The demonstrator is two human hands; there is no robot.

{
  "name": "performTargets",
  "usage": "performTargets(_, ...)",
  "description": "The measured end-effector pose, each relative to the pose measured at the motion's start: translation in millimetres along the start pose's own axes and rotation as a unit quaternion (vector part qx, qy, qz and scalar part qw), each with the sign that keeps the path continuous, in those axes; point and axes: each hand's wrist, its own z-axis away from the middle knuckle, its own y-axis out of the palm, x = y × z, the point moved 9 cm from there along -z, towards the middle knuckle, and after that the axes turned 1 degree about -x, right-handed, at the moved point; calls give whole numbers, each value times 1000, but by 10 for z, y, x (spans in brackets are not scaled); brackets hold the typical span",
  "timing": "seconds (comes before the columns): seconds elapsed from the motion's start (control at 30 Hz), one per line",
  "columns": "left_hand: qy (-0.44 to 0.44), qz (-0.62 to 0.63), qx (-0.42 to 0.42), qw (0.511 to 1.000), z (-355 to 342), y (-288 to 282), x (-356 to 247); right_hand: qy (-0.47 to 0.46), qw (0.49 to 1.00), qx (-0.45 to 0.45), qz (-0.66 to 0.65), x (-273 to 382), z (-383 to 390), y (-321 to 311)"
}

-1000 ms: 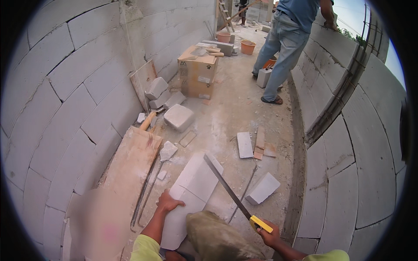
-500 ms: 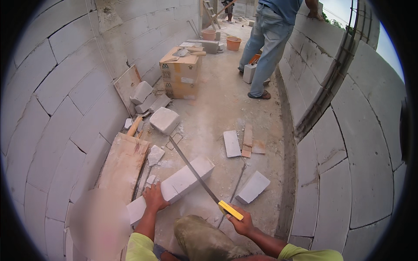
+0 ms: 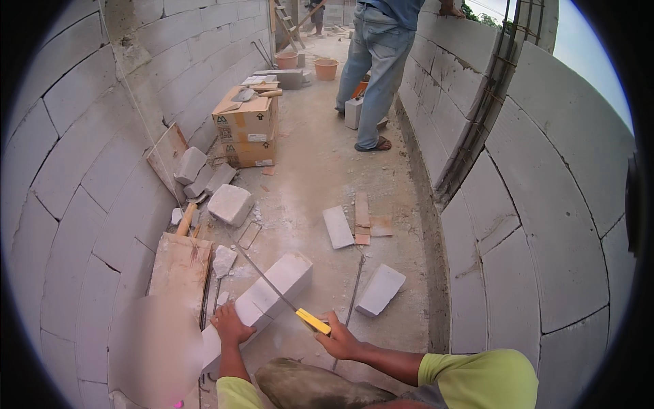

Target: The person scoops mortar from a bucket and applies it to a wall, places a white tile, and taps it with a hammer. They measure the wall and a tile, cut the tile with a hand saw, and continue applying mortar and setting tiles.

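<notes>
A long pale concrete block (image 3: 281, 281) lies slantwise on the floor in front of my knee, with a thin line scored across it. My left hand (image 3: 233, 324) grips it from above, left of that line, fingers and thumb spread across its width. My right hand (image 3: 338, 339) is closed round the yellow handle of a hand saw (image 3: 313, 321). Its narrow blade slants up and left over the block, just right of the scored line; whether the teeth touch is unclear. The block's near left end is partly hidden by a blurred patch.
Block pieces (image 3: 380, 290) and thin tiles (image 3: 362, 217) lie right of centre. Along the left wall are a board (image 3: 178, 269), rubble and a squarish block (image 3: 230, 205). Farther off stand cardboard boxes (image 3: 251, 151), buckets (image 3: 325, 70) and a person (image 3: 381, 68) beside the right wall.
My view has swung a little right, so the scene sits farther left. The saw has moved left and forward over the block, toward the scored line. My left hand keeps its hold.
</notes>
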Motion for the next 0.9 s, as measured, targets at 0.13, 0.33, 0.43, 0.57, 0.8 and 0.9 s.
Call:
performTargets(0.13,-9,6,13,1000,77,-14,-12,-15,1000,10,3,163,7,36)
performTargets(0.33,-53,-39,55,996,109,66,252,-24,998,-21,46,369,91,204)
performTargets(0.43,13,-12,10,1000,72,-43,-297,-51,991,-122,15,222,453,-63)
performTargets(0.57,-1,22,-35,999,97,-149,-148,-114,978,-168,54,321,610,85)
performTargets(0.8,14,42,-41,998,125,-181,-135,-64,986,-143,54,325,672,319)
performTargets(0.9,26,60,-47,997,98,-205,-145,-44,991,-119,43,339,584,492)
